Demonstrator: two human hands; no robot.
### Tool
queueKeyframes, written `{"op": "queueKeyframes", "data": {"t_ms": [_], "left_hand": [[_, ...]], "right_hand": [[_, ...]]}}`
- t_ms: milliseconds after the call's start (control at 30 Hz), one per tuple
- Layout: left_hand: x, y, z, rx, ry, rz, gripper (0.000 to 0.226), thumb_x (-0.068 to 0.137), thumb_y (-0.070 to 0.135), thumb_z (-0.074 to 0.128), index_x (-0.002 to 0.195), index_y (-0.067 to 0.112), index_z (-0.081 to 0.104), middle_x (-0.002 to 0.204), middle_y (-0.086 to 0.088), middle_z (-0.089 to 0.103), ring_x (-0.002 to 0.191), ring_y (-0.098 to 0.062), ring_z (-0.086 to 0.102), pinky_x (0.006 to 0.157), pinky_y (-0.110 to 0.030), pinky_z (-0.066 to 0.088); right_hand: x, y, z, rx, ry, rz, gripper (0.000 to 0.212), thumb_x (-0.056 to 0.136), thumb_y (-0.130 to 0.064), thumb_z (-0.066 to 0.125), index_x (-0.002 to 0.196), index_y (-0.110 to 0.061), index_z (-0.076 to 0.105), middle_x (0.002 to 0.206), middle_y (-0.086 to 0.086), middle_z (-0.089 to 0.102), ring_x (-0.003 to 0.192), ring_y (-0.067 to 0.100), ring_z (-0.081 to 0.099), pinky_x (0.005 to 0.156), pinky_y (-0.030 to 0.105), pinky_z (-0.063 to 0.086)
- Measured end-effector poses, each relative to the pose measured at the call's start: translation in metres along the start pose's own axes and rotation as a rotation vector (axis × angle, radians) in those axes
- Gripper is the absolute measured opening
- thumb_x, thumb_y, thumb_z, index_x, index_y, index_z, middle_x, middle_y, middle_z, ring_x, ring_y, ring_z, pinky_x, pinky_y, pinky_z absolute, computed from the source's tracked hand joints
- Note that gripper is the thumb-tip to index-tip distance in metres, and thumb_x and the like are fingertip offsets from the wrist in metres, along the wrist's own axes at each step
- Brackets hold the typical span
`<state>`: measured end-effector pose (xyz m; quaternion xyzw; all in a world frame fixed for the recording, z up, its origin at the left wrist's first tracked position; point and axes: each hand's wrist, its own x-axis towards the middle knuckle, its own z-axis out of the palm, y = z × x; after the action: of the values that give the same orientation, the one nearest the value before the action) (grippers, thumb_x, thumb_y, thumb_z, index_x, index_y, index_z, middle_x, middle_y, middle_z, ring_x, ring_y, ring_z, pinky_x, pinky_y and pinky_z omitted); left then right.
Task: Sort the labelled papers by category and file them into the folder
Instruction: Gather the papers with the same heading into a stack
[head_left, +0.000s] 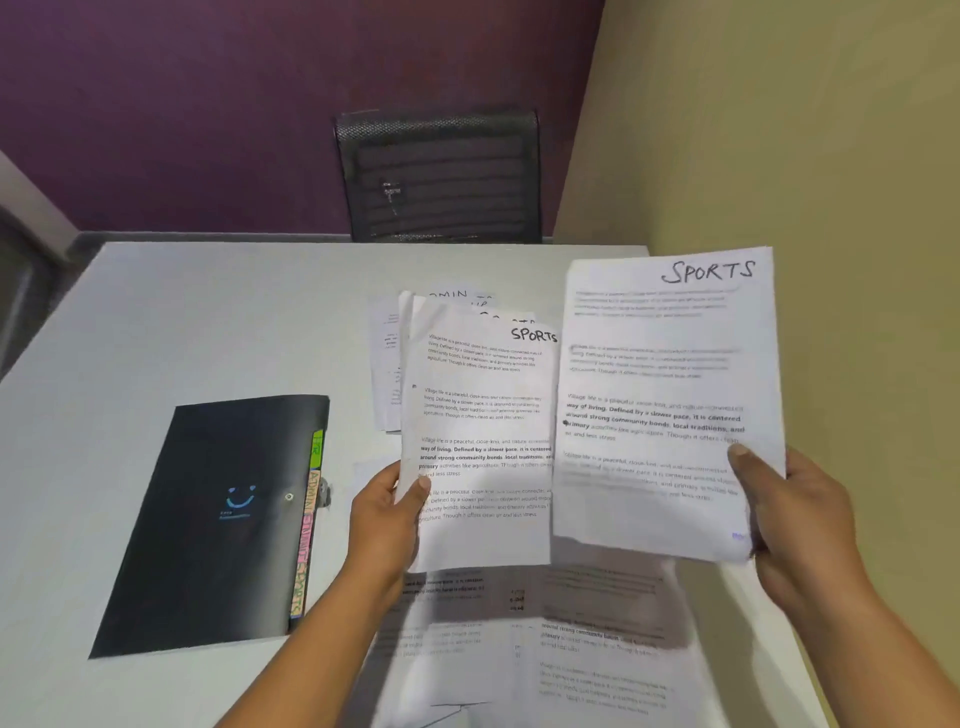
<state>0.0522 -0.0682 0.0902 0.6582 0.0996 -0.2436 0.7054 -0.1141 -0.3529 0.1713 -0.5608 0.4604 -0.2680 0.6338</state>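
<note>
Of the stack of papers held in the left hand, only the front sheet, labelled SPORTS, can be read; the sheets behind show only pieces of their labels, and the loose papers at the near edge of the desk are shadowed, blurred and cut off. The stack is gripped at its lower left edge, thumb in front and fingers hidden behind, while a single SPORTS sheet is pinched at its lower right side by the right hand. The black folder is laid closed towards the near left corner of the desk.
</note>
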Motion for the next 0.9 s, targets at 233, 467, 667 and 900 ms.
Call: {"op": "queueKeyframes", "data": {"t_ms": [233, 467, 667, 900], "left_hand": [[-0.023, -0.003, -0.009, -0.077, -0.107, -0.067, 0.029, 0.095, 0.005, 0.062, 0.122, 0.017, 0.064, 0.107, -0.006, 0.078, 0.098, -0.024, 0.075, 0.074, -0.034, 0.061], [-0.043, 0.002, -0.01, -0.081, -0.157, -0.074, 0.03, 0.092, 0.013, 0.069, 0.12, 0.023, 0.066, 0.108, -0.006, 0.077, 0.098, -0.026, 0.074, 0.074, -0.04, 0.062], [-0.047, 0.009, -0.021, -0.02, -0.183, -0.089, 0.025, 0.1, 0.041, 0.052, 0.116, 0.03, 0.068, 0.108, 0.011, 0.077, 0.099, -0.009, 0.073, 0.072, -0.022, 0.057], [-0.042, 0.017, -0.025, 0.03, -0.276, -0.014, 0.03, 0.082, -0.01, 0.07, 0.109, 0.004, 0.071, 0.102, -0.009, 0.078, 0.092, -0.02, 0.076, 0.07, -0.022, 0.059]], "right_hand": [[-0.047, 0.054, 0.025, -0.185, -0.249, 0.165, 0.022, 0.09, -0.004, 0.068, 0.111, -0.012, 0.07, 0.093, 0.004, 0.08, 0.082, 0.025, 0.078, 0.067, 0.039, 0.063], [-0.049, 0.058, 0.047, -0.157, -0.556, 0.3, 0.025, 0.098, -0.01, 0.061, 0.121, -0.016, 0.068, 0.111, 0.002, 0.078, 0.097, 0.035, 0.074, 0.091, 0.056, 0.056], [-0.052, 0.06, 0.05, -0.219, -0.6, 0.168, 0.028, 0.094, 0.003, 0.061, 0.11, -0.016, 0.072, 0.106, 0.003, 0.079, 0.097, 0.023, 0.076, 0.074, 0.032, 0.062], [-0.051, 0.058, 0.047, -0.382, -0.66, -0.007, 0.027, 0.081, -0.018, 0.082, 0.104, -0.031, 0.074, 0.104, -0.013, 0.078, 0.095, 0.008, 0.074, 0.082, 0.035, 0.062]]}}
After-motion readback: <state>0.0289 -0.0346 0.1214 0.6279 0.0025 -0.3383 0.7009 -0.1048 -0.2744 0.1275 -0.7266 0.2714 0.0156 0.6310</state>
